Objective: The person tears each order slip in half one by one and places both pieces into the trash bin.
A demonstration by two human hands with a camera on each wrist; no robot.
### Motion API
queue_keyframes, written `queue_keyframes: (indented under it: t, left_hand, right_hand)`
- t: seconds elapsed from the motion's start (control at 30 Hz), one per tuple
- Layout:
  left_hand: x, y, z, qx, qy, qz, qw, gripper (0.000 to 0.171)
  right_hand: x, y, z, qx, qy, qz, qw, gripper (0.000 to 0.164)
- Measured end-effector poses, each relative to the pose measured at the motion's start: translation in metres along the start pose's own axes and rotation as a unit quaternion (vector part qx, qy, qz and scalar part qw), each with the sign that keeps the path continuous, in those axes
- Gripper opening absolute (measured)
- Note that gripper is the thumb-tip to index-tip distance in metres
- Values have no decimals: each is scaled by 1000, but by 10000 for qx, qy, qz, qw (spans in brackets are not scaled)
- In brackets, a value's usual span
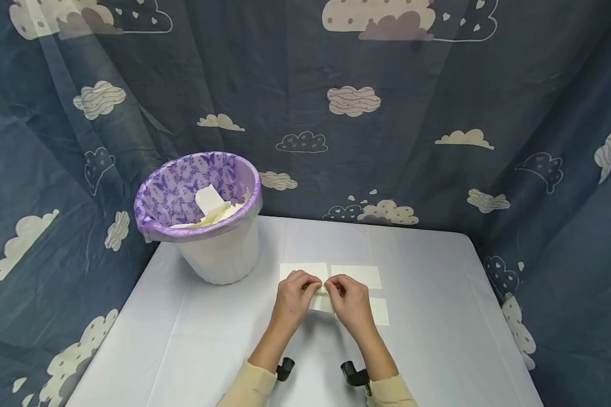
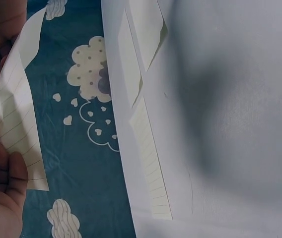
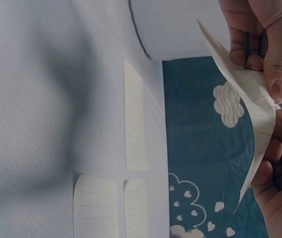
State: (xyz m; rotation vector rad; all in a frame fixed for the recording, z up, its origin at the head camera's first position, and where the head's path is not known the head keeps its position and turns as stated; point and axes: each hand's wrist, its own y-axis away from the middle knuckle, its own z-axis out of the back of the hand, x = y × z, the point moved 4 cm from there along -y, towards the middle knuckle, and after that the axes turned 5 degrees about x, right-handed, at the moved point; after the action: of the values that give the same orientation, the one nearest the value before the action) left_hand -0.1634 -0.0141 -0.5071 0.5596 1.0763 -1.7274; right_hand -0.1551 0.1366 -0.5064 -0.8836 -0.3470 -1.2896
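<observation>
Both hands pinch one small lined sheet of paper (image 3: 260,111) between thumbs and fingers, with fingertips close together near the middle of its edge. The left hand (image 1: 291,298) holds the sheet's left part and the right hand (image 1: 353,299) its right part. In the left wrist view the sheet (image 2: 18,121) is bent along its middle and held off the table. No tear is plain to see. Three more lined sheets lie flat near the hands: a back left sheet (image 1: 300,270), a back right sheet (image 1: 358,276) and a front right sheet (image 1: 380,312).
A white bin (image 1: 224,260) with a purple butterfly-patterned liner (image 1: 170,189) stands at the table's back left, with pale paper pieces (image 1: 210,199) inside. The white table (image 1: 463,322) meets a dark blue cloud-print curtain (image 1: 412,85) at the back and sides.
</observation>
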Motion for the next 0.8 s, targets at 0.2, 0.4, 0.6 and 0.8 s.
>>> queue_keyframes:
  t: [0.2, 0.4, 0.6, 0.8]
  left_hand:
    - [0, 1, -2, -46, 50, 160, 9998, 3]
    - [2, 1, -2, 16, 67, 401, 9992, 7]
    - [8, 1, 2, -183, 156, 604, 9979, 3]
    - [11, 1, 3, -258, 190, 652, 9974, 4]
  right_hand:
    - [-1, 0, 2, 107, -125, -227, 9996, 6]
    - [-2, 1, 3, 215, -181, -366, 9989, 5]
    - [-4, 2, 3, 138, -177, -327, 9992, 5]
    - [-6, 3, 1, 158, -144, -410, 9989, 6]
